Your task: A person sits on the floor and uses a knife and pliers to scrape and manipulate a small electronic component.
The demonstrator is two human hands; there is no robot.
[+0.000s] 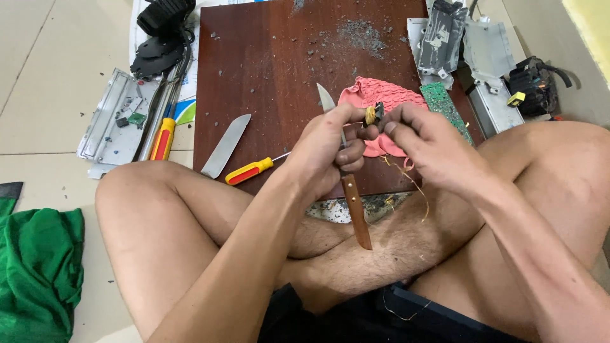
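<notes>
Brightness: pretty bright overall, soft and even, looks like daylight.
Source: seems to come from the top right, where the floor tiles (572, 25) wash out pale.
Shadows: weak and fuzzy, just a little darkness under the legs and beside the green cloth (38, 273).
Glare: mild sheen on the brown board (267, 70) and on the loose knife blade (225, 146).
Sharpness: center is crisp, no real motion blur.
Edges: wide-angle stretch, with tile lines bending near the corners.

One head-worn camera looks steeply down, close over crossed legs (no second view), facing the floor (38, 127).
</notes>
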